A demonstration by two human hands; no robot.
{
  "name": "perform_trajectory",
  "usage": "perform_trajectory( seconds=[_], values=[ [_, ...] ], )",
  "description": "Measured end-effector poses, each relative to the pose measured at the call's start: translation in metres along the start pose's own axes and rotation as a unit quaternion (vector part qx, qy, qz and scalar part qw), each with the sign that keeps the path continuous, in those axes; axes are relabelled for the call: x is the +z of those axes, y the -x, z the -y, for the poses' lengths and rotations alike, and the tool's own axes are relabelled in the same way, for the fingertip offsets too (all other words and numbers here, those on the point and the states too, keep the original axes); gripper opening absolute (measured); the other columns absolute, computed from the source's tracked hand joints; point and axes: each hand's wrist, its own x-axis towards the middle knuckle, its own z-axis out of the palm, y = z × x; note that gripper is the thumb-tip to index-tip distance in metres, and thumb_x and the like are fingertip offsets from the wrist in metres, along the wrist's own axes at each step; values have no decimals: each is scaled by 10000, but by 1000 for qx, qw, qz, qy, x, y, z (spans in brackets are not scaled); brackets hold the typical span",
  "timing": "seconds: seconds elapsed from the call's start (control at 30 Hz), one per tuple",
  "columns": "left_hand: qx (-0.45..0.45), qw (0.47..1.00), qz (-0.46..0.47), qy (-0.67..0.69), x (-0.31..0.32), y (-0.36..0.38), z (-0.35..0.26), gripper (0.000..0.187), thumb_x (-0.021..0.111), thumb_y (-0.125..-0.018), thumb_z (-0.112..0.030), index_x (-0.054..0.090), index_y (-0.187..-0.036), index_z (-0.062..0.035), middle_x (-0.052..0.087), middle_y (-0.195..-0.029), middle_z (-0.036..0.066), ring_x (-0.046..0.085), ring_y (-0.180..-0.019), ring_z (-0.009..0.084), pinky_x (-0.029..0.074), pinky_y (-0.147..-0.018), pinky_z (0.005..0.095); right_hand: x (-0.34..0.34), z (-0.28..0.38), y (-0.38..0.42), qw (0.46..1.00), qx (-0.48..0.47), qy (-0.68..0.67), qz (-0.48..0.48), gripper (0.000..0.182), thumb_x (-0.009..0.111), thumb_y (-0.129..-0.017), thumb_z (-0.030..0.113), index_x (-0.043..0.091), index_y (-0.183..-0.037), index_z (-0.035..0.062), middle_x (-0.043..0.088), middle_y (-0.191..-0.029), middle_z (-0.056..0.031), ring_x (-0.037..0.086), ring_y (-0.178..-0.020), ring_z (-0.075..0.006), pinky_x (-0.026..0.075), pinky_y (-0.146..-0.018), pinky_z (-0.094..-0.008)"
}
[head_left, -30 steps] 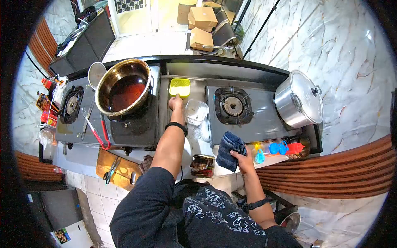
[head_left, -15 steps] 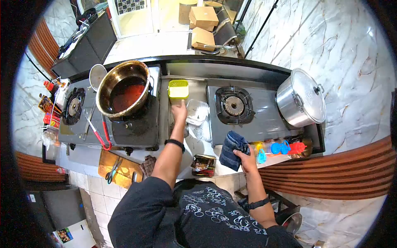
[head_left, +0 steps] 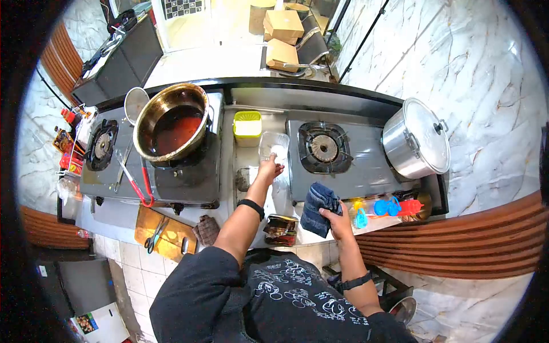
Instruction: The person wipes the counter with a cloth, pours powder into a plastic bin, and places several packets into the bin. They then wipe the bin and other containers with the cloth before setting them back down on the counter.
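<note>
My left hand (head_left: 269,170) is at the near edge of a clear plastic container (head_left: 274,142), its fingers bent against the rim in what looks like a grip. Just left of that container stands a yellow-green tub (head_left: 247,127) with something white in it. My right hand (head_left: 339,222) is closed around a folded dark blue cloth (head_left: 319,208), held over the counter's front edge. Below the left forearm's right side lies an open packet (head_left: 281,230) with dark contents.
A large pot of reddish-brown liquid (head_left: 171,123) sits on the left stove, with red-handled tongs (head_left: 140,186) beside it. A lidded aluminium pot (head_left: 416,137) stands right of a bare burner (head_left: 325,147). Scissors (head_left: 155,237) lie on a wooden board (head_left: 171,231); squeeze bottles (head_left: 389,207) lie at right.
My left hand has moved from the yellow-green tub to the clear container at its right. The clear container has shifted slightly away from me. My right hand still holds the cloth.
</note>
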Motion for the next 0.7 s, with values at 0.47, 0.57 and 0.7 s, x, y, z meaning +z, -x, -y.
perform_trajectory(
  seconds=[0.47, 0.57, 0.7],
  values=[
    [-51, 998, -12, -17, 29, -50, -29, 412, 469, -960, -338, 388, -1230, -37, 567, -887, 109, 657, -841, 227, 502, -654, 372, -14, -7, 15, 998, -15, 47, -46, 434, 731, -732, 34, 578, -1136, -3, 666, -990, -74, 630, -874, -173, 497, -844, -318],
    [-51, 998, -9, -37, 31, -27, -27, 303, 419, -959, -329, 437, -1157, -101, 592, -918, 84, 664, -845, 210, 468, -703, 390, -8, 1, 18, 998, 4, 42, -53, 442, 733, -733, 32, 573, -1143, -2, 664, -991, -75, 630, -879, -177, 498, -850, -319],
    [-66, 997, -24, -21, 19, -3, -12, 293, 372, -966, -328, 452, -1145, -110, 605, -958, 91, 668, -839, 220, 452, -698, 389, -9, -11, 10, 999, 7, 21, -27, 450, 743, -732, 31, 570, -1145, -7, 663, -999, -78, 627, -903, -180, 500, -857, -327]
  ],
)
